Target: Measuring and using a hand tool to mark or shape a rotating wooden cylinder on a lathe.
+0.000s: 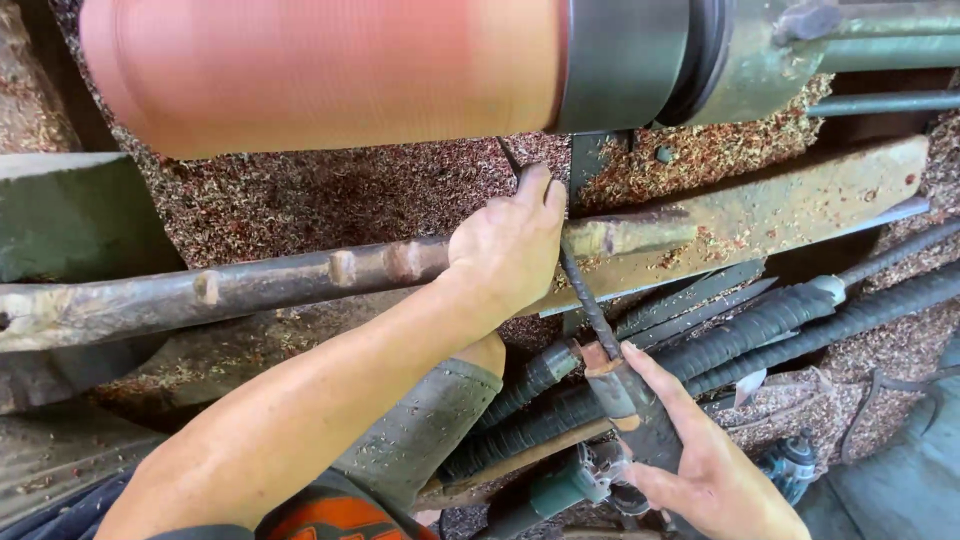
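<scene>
Head view: my left hand rests on rough knotty wooden rail, fingers pinching ribbed steel chisel near tip. My right hand wraps its taped handle. Blurred smooth pink-orange cylinder just above tip. Reddish shavings beneath.

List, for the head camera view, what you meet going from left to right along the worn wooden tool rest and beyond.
Grey-green block at the left edge → knotty brown wooden rest bar → left hand → ribbed dark metal turning tool → right hand → black ribbed rods
</scene>
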